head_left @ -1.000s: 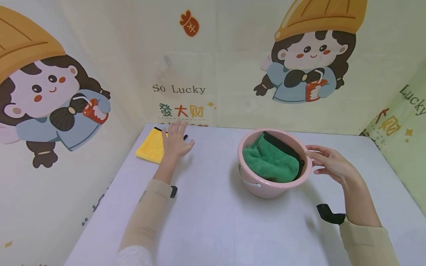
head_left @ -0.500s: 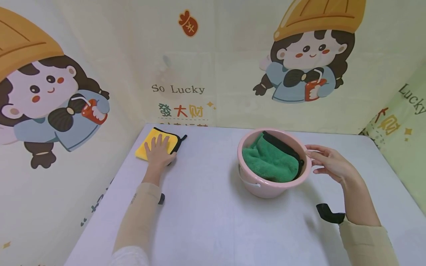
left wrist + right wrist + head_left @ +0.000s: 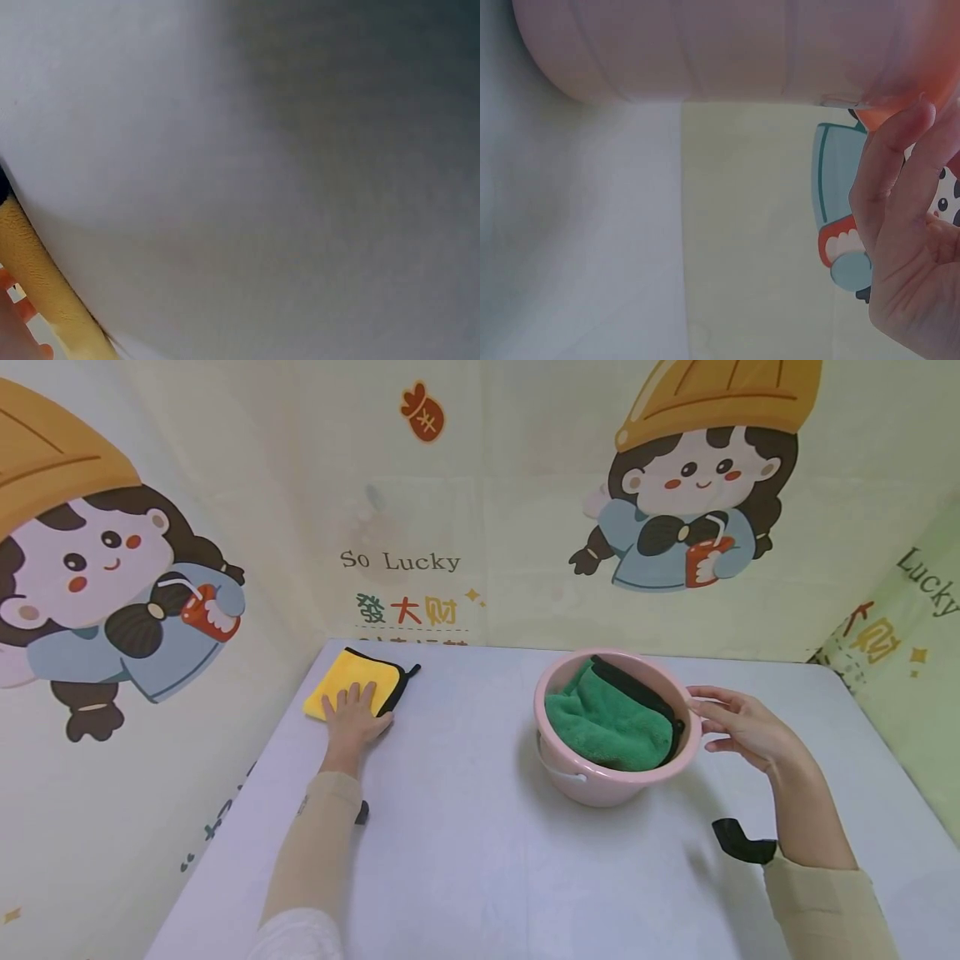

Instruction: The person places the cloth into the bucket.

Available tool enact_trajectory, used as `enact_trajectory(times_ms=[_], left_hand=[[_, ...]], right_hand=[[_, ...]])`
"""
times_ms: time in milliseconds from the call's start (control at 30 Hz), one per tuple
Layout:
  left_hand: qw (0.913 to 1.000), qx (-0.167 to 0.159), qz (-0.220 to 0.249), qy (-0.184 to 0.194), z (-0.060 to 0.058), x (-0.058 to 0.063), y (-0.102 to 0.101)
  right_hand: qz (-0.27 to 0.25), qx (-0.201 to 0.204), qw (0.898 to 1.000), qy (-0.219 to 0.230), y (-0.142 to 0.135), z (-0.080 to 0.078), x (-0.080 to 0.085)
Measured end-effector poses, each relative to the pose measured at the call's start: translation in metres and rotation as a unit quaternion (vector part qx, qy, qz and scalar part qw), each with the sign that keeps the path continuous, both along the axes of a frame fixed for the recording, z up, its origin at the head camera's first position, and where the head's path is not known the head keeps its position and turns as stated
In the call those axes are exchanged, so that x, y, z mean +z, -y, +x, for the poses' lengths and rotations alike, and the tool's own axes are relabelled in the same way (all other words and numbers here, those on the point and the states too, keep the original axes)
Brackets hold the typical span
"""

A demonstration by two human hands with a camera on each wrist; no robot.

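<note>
My left hand [image 3: 351, 722] lies with fingers spread on a folded yellow cloth [image 3: 341, 672] with black trim and a black loop. The left wrist view catches only an edge of the yellow cloth [image 3: 37, 270]. My right hand [image 3: 750, 727] holds the right rim of a pink bucket [image 3: 600, 789], fingers bent against its outer side. In the right wrist view, the fingertips of that hand [image 3: 911, 210] meet the bucket [image 3: 727, 52] near its rim. Inside the bucket sits a bunched green cloth [image 3: 611, 727] with black trim.
A white handle [image 3: 562, 768] hangs down the bucket's front left side. The white table [image 3: 450, 860] meets a cartoon-printed backdrop [image 3: 517, 527] at its back and sides. Black pieces, one by each wrist, jut from the sleeves.
My left hand has come down and towards me onto the yellow cloth, uncovering its trimmed side and loop. The right hand stays at the bucket's rim.
</note>
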State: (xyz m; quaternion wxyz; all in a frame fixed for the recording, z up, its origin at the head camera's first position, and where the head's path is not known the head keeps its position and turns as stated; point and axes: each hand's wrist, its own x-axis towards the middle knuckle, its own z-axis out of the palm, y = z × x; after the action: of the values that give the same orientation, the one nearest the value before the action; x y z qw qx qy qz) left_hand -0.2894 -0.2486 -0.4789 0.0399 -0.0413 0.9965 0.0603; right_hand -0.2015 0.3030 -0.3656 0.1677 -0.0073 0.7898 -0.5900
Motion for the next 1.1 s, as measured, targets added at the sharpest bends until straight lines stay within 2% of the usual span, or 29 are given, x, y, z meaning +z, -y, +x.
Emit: enact_trajectory(times_ms=[333, 533, 733, 933, 1100], left_hand=[[0.9994, -0.018, -0.023, -0.02, -0.004, 0.002, -0.003], [0.9978, -0.024, -0.049, -0.038, -0.001, 0.005, -0.008], [0.9965, -0.019, -0.07, -0.042, 0.001, 0.008, -0.011], [0.9954, -0.006, -0.085, -0.043, 0.0, 0.006, -0.011], [0.9936, -0.004, -0.093, -0.064, 0.001, 0.005, -0.011]], right_hand=[[0.005, -0.006, 1.0, 0.008, 0.0, -0.001, 0.0], [0.003, -0.007, 1.0, 0.007, 0.0, -0.001, 0.0], [0.008, -0.006, 1.0, 0.005, -0.001, -0.002, -0.001], [0.015, -0.003, 1.0, 0.002, 0.0, -0.002, -0.001], [0.01, 0.001, 1.0, 0.001, -0.001, -0.001, 0.0]])
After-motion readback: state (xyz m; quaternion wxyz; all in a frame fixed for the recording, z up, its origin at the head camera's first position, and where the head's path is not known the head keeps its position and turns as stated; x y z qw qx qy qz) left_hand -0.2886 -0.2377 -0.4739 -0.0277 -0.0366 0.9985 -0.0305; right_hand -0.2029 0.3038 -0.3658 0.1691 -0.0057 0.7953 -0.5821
